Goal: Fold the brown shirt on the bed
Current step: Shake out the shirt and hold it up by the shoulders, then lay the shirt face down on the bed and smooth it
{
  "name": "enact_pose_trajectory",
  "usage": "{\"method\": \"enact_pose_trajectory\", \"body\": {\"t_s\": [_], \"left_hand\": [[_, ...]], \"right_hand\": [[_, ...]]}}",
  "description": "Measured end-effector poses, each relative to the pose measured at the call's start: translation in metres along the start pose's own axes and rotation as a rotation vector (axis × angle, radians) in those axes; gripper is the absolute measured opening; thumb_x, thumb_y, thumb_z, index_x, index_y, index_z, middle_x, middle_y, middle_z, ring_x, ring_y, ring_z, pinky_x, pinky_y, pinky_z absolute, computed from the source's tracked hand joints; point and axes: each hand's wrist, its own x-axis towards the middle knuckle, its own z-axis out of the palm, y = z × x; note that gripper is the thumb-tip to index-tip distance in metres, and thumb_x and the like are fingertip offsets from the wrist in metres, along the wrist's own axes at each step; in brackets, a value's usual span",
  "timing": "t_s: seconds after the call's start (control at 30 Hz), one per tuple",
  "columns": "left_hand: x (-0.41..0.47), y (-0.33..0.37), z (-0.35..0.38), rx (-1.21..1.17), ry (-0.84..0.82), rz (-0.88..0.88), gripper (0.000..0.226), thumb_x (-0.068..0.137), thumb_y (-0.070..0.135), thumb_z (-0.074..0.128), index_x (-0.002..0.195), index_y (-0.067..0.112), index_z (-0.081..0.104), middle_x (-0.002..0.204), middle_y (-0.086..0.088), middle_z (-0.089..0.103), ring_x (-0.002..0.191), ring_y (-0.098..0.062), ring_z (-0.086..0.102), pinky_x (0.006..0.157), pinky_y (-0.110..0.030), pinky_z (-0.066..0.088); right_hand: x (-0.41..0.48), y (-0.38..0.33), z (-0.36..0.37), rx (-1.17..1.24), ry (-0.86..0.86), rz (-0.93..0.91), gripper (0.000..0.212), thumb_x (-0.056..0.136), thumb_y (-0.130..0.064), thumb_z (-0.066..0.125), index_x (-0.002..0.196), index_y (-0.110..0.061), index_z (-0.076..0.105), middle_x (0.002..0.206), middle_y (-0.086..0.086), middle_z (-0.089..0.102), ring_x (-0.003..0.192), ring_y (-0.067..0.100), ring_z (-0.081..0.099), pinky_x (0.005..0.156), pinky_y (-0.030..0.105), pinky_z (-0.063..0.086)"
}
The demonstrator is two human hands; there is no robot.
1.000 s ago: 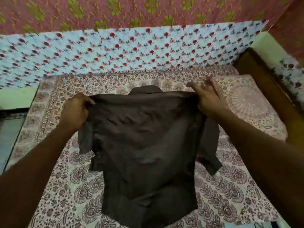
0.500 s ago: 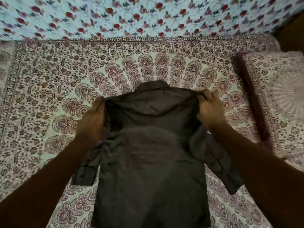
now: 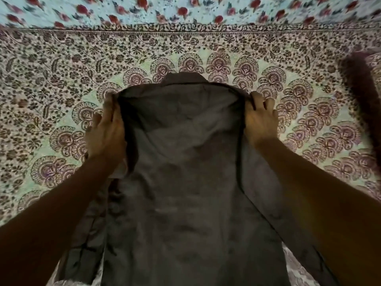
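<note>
Now, one brown shirt [image 3: 185, 182], one bed [image 3: 61, 79], left hand [image 3: 105, 133], right hand [image 3: 260, 122], both pinching shirt shoulders

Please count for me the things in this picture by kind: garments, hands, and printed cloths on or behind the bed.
Garments: 1, the dark brown collared shirt.
Hands: 2, the left hand and the right hand, each gripping one shoulder of it.
Printed cloths: 2, the cream bedsheet with maroon paisley print and the pale blue cloth with red flowers.
Total: 5.
</note>
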Motion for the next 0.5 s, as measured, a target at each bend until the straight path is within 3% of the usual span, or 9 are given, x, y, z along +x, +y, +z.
{"method": "enact_pose_trajectory", "body": {"t_s": [0.07, 0.13, 0.23, 0.3, 0.37, 0.43, 0.5], "left_hand": [[0.008, 0.003, 0.014, 0.043, -0.016, -0.023, 0.097, 0.083, 0.003, 0.071, 0.161, 0.013, 0.016, 0.172, -0.002, -0.005, 0.145, -0.052, 0.026, 0.104, -0.072, 0.037], [0.006, 0.013, 0.023, 0.049, 0.037, -0.052, 0.079, 0.084, 0.001, 0.068, 0.154, 0.009, 0.031, 0.169, -0.01, 0.002, 0.143, -0.052, 0.024, 0.11, -0.074, 0.026], [-0.015, 0.035, 0.039, -0.11, 0.113, 0.139, 0.058, 0.084, 0.015, 0.056, 0.141, 0.01, 0.049, 0.148, -0.02, 0.035, 0.123, -0.048, 0.044, 0.103, -0.064, 0.041], [-0.031, 0.047, 0.058, -0.194, -0.071, 0.312, 0.07, 0.084, 0.035, 0.058, 0.149, 0.016, 0.042, 0.152, -0.011, 0.036, 0.127, -0.042, 0.046, 0.099, -0.057, 0.049], [-0.038, 0.044, 0.084, -0.253, -0.279, 0.257, 0.106, 0.076, 0.061, 0.071, 0.161, 0.025, 0.02, 0.168, -0.002, 0.015, 0.149, -0.037, 0.027, 0.111, -0.059, 0.042], [-0.035, 0.032, 0.104, -0.287, -0.312, 0.192, 0.137, 0.056, 0.083, 0.07, 0.164, 0.023, 0.01, 0.173, 0.0, 0.0, 0.157, -0.038, 0.008, 0.123, -0.06, 0.025], [-0.03, 0.024, 0.113, -0.33, -0.308, 0.163, 0.152, 0.047, 0.082, 0.08, 0.165, 0.02, 0.007, 0.173, -0.003, -0.007, 0.158, -0.04, -0.002, 0.128, -0.057, 0.012]], "right_hand": [[0.007, -0.007, 0.008, -0.008, -0.101, 0.091, 0.056, 0.088, 0.0, 0.065, 0.141, -0.01, 0.054, 0.165, 0.015, 0.019, 0.144, 0.051, 0.023, 0.109, 0.07, 0.031], [0.005, -0.018, 0.015, -0.026, -0.078, 0.133, 0.056, 0.088, -0.004, 0.07, 0.141, -0.01, 0.054, 0.168, 0.019, 0.013, 0.146, 0.051, 0.02, 0.108, 0.073, 0.028], [-0.02, -0.041, 0.031, -0.057, 0.073, -0.094, 0.072, 0.081, -0.011, 0.071, 0.149, -0.006, 0.047, 0.168, 0.021, 0.02, 0.141, 0.045, 0.027, 0.103, 0.069, 0.035], [-0.041, -0.054, 0.053, -0.038, 0.113, -0.366, 0.074, 0.078, -0.019, 0.069, 0.148, -0.009, 0.05, 0.167, 0.015, 0.029, 0.138, 0.038, 0.032, 0.102, 0.063, 0.039], [-0.052, -0.054, 0.078, -0.001, -0.001, -0.604, 0.068, 0.092, -0.037, 0.065, 0.154, -0.018, 0.046, 0.169, 0.008, 0.029, 0.142, 0.034, 0.033, 0.102, 0.059, 0.043], [-0.049, -0.041, 0.09, 0.014, -0.151, -0.578, 0.069, 0.098, -0.064, 0.047, 0.161, -0.038, 0.031, 0.173, -0.002, 0.019, 0.15, 0.032, 0.029, 0.105, 0.06, 0.043], [-0.04, -0.019, 0.092, 0.074, -0.153, -0.332, 0.068, 0.098, -0.073, 0.039, 0.16, -0.052, 0.021, 0.174, -0.009, 0.009, 0.156, 0.033, 0.02, 0.111, 0.065, 0.034]]}}
